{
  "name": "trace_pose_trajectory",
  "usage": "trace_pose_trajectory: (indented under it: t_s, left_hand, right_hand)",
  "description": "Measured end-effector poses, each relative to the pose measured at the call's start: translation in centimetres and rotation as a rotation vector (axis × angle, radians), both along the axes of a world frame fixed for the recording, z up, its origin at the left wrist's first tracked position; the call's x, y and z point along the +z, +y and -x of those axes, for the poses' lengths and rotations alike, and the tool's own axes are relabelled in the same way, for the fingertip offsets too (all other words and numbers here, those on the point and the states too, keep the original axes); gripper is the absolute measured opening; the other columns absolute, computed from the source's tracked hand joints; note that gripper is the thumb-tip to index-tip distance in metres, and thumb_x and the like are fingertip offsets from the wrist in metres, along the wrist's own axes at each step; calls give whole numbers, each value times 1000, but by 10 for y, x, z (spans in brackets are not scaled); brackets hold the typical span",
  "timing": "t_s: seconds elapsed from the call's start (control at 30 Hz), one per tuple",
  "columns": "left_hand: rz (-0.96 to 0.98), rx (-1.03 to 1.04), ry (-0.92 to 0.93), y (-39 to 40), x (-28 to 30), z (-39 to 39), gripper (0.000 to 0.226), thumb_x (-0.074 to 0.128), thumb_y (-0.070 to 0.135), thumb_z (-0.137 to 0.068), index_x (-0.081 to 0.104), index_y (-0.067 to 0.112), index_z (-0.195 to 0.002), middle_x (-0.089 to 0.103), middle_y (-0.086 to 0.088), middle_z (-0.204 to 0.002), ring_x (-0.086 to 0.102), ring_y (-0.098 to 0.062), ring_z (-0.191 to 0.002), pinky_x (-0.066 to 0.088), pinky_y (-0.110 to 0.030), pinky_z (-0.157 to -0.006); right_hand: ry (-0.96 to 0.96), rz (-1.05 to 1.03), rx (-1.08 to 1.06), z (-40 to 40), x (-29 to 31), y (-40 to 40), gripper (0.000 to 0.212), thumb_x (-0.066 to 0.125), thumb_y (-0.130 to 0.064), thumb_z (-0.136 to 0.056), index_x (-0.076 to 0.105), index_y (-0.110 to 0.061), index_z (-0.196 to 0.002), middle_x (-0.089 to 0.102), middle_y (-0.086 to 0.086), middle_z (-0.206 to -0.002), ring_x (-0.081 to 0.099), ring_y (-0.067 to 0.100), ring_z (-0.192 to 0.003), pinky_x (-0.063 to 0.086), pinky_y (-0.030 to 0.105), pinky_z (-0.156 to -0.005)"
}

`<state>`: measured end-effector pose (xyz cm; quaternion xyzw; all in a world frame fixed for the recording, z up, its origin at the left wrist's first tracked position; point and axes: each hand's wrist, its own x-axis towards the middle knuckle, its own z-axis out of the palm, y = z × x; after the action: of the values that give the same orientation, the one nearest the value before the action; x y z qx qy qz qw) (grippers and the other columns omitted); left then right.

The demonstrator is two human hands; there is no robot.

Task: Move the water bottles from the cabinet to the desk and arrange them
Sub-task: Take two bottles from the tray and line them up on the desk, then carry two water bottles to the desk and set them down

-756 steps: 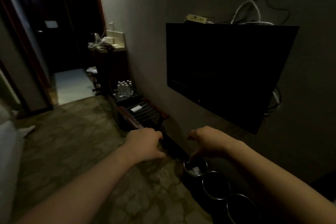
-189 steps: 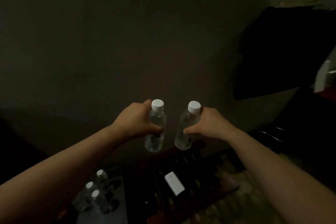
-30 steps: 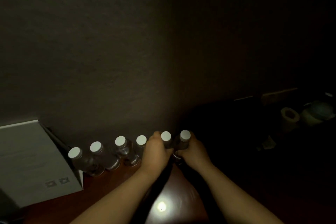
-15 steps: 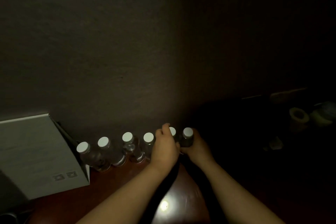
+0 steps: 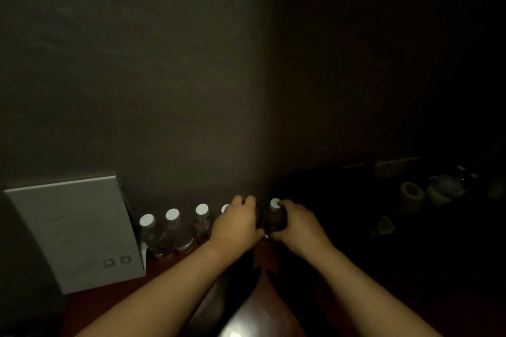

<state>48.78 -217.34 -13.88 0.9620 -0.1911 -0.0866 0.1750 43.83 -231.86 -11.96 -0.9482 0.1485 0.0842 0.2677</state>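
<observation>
Several clear water bottles with white caps stand in a row on the reddish-brown desk [image 5: 175, 271], close against the wall. The leftmost bottle [image 5: 153, 238] stands next to a grey box, and two more bottles [image 5: 178, 230] [image 5: 202, 217] follow to its right. My left hand [image 5: 236, 224] curls over a further bottle in the row and hides it almost fully; the cap of its left neighbour [image 5: 224, 208] peeks out beside my fingers. My right hand [image 5: 299, 224] grips the rightmost bottle [image 5: 273, 217] by its body, cap showing. Both hands are side by side.
A grey cardboard box [image 5: 74, 230] stands on the desk at the left. At the dark right end of the desk are a roll of tape [image 5: 412, 194] and a rounded pale object [image 5: 446, 186]. The wall rises directly behind the row.
Both hands have stayed at the right end of the row. My left fingers have moved over the cap of their bottle, which showed before.
</observation>
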Motion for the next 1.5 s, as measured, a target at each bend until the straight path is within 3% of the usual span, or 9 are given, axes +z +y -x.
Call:
trace_pose_trajectory:
  t_s: [0.07, 0.17, 0.4, 0.6, 0.73, 0.87, 1.07, 1.2, 1.5]
  left_hand:
    - [-45, -55, -44, 20, 18, 14, 64, 70, 47, -77, 45, 23, -131, 48, -3, -127, 55, -27, -114, 53, -41, -84]
    - [-84, -112, -95, 58, 47, 36, 61, 66, 53, -75, 48, 26, -127, 52, 1, -127, 56, -23, -112, 53, -40, -81]
    - [-264, -165, -205, 173, 113, 104, 69, 64, 63, -75, 47, 30, -132, 51, 4, -131, 53, -21, -120, 48, -39, -92]
    - [-400, -95, -219, 301, 153, 188, 75, 62, 69, -75, 43, 32, -138, 49, 4, -138, 48, -20, -126, 45, -44, -100]
    - [-418, 9, -174, 396, 169, 257, 81, 60, 74, -75, 38, 35, -143, 44, 5, -145, 44, -19, -132, 43, -45, -104]
    - [-444, 154, -135, 497, 179, 333, 86, 57, 77, -73, 33, 37, -145, 38, 7, -151, 37, -18, -139, 30, -53, -114]
    - [-492, 398, -108, 633, 182, 447, 96, 50, 84, -72, 21, 40, -152, 21, 9, -162, 15, -19, -150, 11, -61, -118]
    - [-493, 542, -84, 707, 179, 507, 104, 47, 90, -68, 12, 42, -153, 10, 9, -164, 5, -22, -152, 9, -62, -118]
    - [-473, 824, 29, 841, 158, 564, 112, 43, 95, -62, 8, 42, -154, 6, 6, -165, 3, -26, -152, 9, -65, -116]
  right_hand:
    - [14, 76, 103, 14, 22, 10, 72, 77, -42, -73, 49, -27, -138, 56, 3, -131, 57, 24, -120, 48, 34, -97]
    - [33, 181, 260, 35, 57, 36, 66, 75, -44, -72, 51, -27, -132, 53, 2, -128, 57, 25, -116, 50, 36, -94]
    - [-73, 421, 576, 86, 126, 136, 70, 73, -46, -78, 44, -31, -139, 54, 0, -129, 55, 24, -119, 47, 40, -93]
    - [-155, 497, 859, 142, 157, 260, 75, 77, -46, -79, 40, -30, -142, 51, 3, -135, 52, 26, -120, 52, 43, -91]
    - [-158, 472, 1024, 183, 168, 356, 77, 75, -48, -80, 35, -34, -145, 50, 2, -138, 53, 24, -122, 53, 43, -93]
    - [-179, 443, 1152, 228, 177, 449, 76, 72, -42, -84, 32, -36, -148, 45, -1, -144, 51, 22, -123, 54, 40, -94]
    - [-236, 420, 1289, 288, 177, 579, 96, 75, -57, -75, 19, -43, -152, 27, -4, -159, 36, 22, -139, 45, 40, -105]
    - [-230, 395, 1384, 321, 176, 656, 112, 76, -62, -72, 3, -45, -155, 12, -3, -165, 23, 25, -148, 35, 44, -113]
    - [-246, 424, 1587, 342, 161, 815, 123, 72, -72, -67, -8, -42, -155, 1, -1, -167, 10, 26, -152, 21, 49, -121]
